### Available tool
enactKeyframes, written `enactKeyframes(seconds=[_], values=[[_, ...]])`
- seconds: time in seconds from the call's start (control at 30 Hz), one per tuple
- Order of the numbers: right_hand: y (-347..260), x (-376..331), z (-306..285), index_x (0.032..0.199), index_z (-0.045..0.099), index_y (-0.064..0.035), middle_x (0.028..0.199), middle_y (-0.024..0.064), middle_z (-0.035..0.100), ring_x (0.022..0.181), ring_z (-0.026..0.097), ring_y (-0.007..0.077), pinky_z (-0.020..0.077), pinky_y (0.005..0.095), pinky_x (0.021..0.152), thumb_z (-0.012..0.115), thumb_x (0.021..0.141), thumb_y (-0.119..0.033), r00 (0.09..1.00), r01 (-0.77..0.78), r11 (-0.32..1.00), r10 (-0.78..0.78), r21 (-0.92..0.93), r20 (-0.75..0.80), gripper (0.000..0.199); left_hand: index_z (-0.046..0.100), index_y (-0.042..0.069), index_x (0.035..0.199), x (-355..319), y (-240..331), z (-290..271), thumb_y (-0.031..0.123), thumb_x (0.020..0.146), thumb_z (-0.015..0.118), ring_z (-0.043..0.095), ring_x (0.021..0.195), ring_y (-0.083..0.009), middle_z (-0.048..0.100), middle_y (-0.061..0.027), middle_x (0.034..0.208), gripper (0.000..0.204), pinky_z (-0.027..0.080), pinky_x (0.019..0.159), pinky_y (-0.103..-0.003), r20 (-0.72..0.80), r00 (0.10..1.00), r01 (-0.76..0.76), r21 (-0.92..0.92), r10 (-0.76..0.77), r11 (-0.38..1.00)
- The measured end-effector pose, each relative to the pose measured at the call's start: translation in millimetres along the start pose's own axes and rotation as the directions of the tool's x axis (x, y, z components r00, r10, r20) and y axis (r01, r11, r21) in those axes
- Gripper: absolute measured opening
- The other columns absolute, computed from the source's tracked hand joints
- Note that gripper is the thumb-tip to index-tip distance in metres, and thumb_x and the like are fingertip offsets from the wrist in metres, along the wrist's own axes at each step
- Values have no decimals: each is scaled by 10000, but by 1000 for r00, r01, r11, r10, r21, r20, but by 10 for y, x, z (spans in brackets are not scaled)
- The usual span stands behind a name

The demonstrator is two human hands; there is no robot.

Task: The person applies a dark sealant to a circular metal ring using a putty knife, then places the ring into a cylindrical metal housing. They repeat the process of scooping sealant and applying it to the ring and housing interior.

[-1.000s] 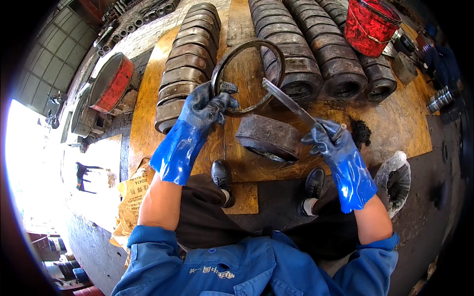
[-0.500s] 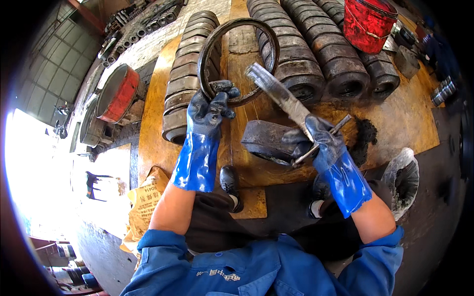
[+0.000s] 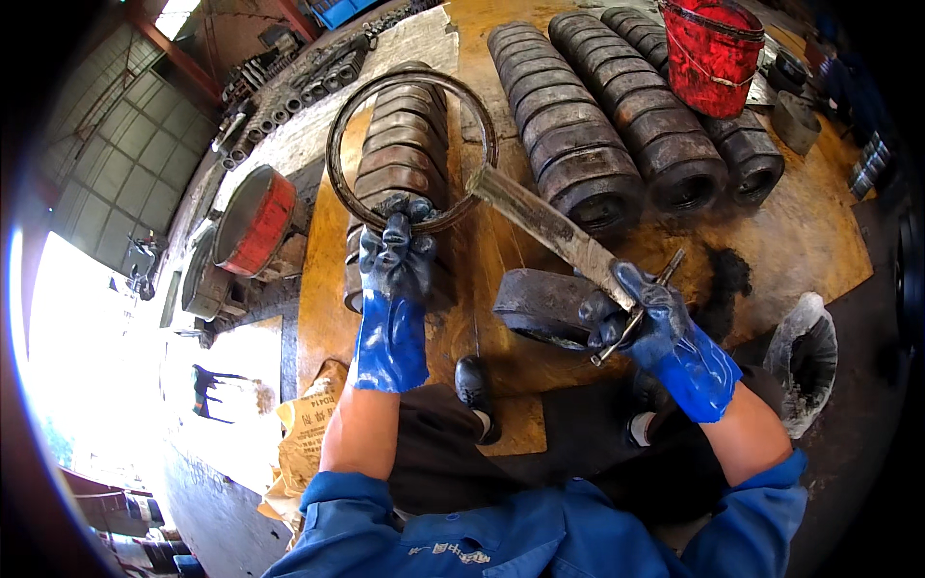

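Head view: left hand grips one thin metal ring; right hand clasps one flat blade beside one greasy disc; one red bucket stands beyond.

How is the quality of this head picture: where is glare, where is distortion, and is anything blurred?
In the head view, daylight burns out the lower left edge; the fisheye bends the rows of dark metal rings toward the rim, with black corners; the left hand with its thin ring and the right hand with its flat tool look sharp.
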State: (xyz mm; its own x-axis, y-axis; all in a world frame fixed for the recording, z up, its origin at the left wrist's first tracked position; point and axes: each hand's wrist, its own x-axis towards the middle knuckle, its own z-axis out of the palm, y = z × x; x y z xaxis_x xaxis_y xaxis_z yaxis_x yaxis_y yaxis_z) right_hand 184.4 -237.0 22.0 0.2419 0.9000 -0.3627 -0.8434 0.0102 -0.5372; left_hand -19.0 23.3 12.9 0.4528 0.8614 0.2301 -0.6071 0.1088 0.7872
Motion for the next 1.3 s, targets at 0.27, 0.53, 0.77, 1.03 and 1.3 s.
enactKeyframes(seconds=[0.27,0.53,0.77,1.03,1.3], values=[[46,51,67,1232,574,13,848,147,701,717,684,255,573,411,609,526,995,-341,995,-94,979,97,181,-8,429,560,63,1238,54,60,-75,55,966,545,619,927,-149,632,-68,1090,272,544,699,-262,115,992,-44,-130,59,991],[16,17,104,1232,573,11,832,129,684,719,666,262,548,414,597,530,992,-364,993,-117,972,110,202,47,448,558,95,1227,19,65,19,93,967,597,598,899,-119,632,-49,1088,263,507,665,-222,65,996,-61,-67,66,996],[114,166,-64,1229,562,15,904,163,668,780,647,239,550,412,696,532,998,-340,990,-141,958,131,251,55,425,542,101,1238,65,-34,-98,175,998,575,594,914,-114,634,-45,1095,253,495,662,-226,125,965,-259,346,229,902],[42,150,-174,1271,560,-3,831,140,668,639,630,224,544,398,611,491,1010,-384,998,-60,980,57,188,18,467,564,60,1191,-54,23,91,159,929,662,611,940,-154,653,-69,1028,297,505,642,-256,227,972,-44,-78,61,996],[-302,48,-108,1252,596,-18,759,101,662,518,570,151,495,326,534,488,1008,-417,995,96,995,-95,30,-28,479,600,50,1169,-274,300,260,142,945,613,595,673,-131,704,-81,945,243,479,575,-260,106,910,280,556,-401,783]])
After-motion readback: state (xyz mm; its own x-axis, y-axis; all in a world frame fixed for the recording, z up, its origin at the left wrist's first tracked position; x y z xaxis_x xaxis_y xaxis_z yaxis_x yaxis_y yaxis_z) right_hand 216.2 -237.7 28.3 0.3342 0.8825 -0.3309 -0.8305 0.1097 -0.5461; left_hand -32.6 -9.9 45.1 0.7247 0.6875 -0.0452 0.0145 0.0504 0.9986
